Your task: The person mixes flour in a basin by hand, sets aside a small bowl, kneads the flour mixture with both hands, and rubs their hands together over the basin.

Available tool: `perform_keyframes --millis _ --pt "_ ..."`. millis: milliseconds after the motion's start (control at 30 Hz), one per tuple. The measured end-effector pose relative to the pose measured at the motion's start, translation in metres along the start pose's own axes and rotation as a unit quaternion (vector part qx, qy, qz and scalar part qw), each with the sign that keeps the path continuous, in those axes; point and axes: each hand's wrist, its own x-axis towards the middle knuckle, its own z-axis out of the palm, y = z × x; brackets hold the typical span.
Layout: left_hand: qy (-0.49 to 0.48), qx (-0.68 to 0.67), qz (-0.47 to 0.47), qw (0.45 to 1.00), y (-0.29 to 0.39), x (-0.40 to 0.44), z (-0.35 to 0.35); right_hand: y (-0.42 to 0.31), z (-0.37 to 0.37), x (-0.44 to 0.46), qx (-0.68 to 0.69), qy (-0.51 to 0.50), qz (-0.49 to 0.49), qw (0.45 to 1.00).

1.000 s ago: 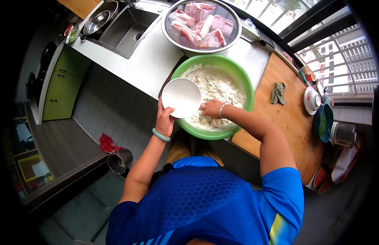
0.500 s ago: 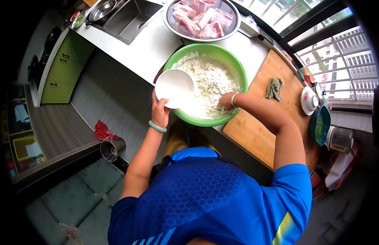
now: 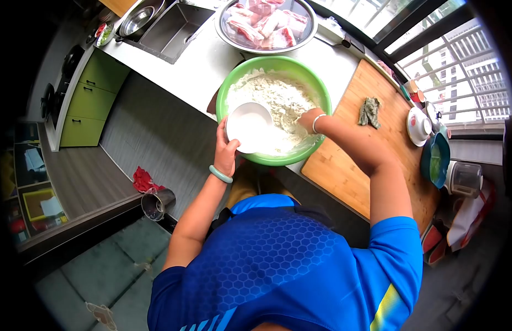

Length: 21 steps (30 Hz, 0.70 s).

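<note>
My left hand (image 3: 226, 150) grips the lower left rim of a white bowl (image 3: 249, 127), which is over the left side of a large green basin (image 3: 322, 91). White, crumbly flour-like dough (image 3: 278, 99) fills much of the basin. Inside the right side of the basin, my right hand (image 3: 309, 119) is curled into the floury mass; its fingertips are hidden, so what they hold cannot be made out. A pale green bangle is on the left wrist and a silvery one on the right.
Behind the basin stands a metal bowl (image 3: 223, 33) with raw meat pieces. A wooden board (image 3: 344, 149) with a crumpled cloth (image 3: 369, 112) lies to the right. At the upper left is a sink (image 3: 170, 33). Small bowls (image 3: 418, 126) stand along the board's right edge.
My right hand has moved from the middle of the basin to its right side. The white bowl has shifted slightly within the view, still in my left hand. The whole view has shifted somewhat.
</note>
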Motion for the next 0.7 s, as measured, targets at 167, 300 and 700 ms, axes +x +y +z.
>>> perform_keyframes --millis 167,300,700 --pt "-0.007 0.016 0.000 1.000 0.000 -0.004 0.002 -0.070 0.046 0.083 0.290 0.194 -0.145 0.926" --pt "-0.024 0.051 -0.001 0.998 0.005 -0.011 0.010 -0.094 0.023 0.077 0.418 0.207 -0.169 0.868" --pt "-0.012 0.036 0.006 0.999 -0.004 -0.011 0.001 -0.064 0.013 0.022 0.202 0.089 -0.031 0.975"
